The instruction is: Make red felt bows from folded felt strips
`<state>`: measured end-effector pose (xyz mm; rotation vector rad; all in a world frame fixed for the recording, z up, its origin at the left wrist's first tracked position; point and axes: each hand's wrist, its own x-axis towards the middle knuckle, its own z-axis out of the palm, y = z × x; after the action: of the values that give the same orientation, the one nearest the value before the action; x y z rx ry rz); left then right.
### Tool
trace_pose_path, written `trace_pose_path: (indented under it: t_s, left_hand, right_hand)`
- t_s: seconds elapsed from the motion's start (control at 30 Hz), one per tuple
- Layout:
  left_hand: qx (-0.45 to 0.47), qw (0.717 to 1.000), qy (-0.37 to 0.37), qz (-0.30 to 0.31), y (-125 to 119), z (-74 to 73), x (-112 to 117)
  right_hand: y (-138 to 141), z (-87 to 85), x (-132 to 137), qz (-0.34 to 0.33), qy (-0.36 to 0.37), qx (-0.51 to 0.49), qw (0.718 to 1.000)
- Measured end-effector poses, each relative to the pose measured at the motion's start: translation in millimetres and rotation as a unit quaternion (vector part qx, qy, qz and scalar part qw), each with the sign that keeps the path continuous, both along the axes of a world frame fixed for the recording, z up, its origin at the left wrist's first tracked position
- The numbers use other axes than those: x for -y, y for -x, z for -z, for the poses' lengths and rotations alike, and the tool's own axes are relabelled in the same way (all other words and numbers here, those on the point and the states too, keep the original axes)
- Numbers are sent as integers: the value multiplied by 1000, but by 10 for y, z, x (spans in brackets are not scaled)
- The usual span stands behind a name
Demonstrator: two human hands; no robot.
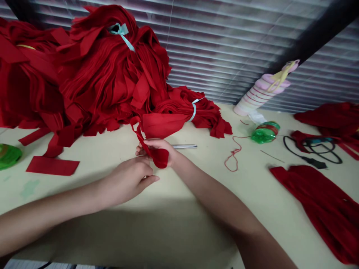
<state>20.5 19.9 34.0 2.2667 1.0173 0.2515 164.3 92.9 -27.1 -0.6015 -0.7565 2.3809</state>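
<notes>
Maybe the narrow red cloth strip [160, 158] can slip from the pinching right hand [158, 148]; the grip of the curled left hand [126, 181] is unclear.

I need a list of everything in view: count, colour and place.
Fabric pile: one, red, back left, light blue ribbon.
Tied fabric bundle: one, red, centre.
Fabric rectangle: one, red, left.
Fabric heaps: two, red, right side.
Thread cone: one, pink and white, back right.
Plastic pieces: two, green, right and left.
Loose thread: one, red, right.
Cable: one, black, right.
Metal strip: one, silver, behind the hands.
Table: one, cream, under everything.
Blinds: one set, grey, behind the table.
Right hand: one, bare, holding a red fabric strip.
Left hand: one, bare, near the strip.
</notes>
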Motion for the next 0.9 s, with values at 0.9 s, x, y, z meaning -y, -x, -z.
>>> trace_pose_path:
  t_s: [0.9]
  left_hand:
    - [180,977,103,-44,-207,277,213]
  right_hand:
    - [-31,-88,44,50,-128,84,987]
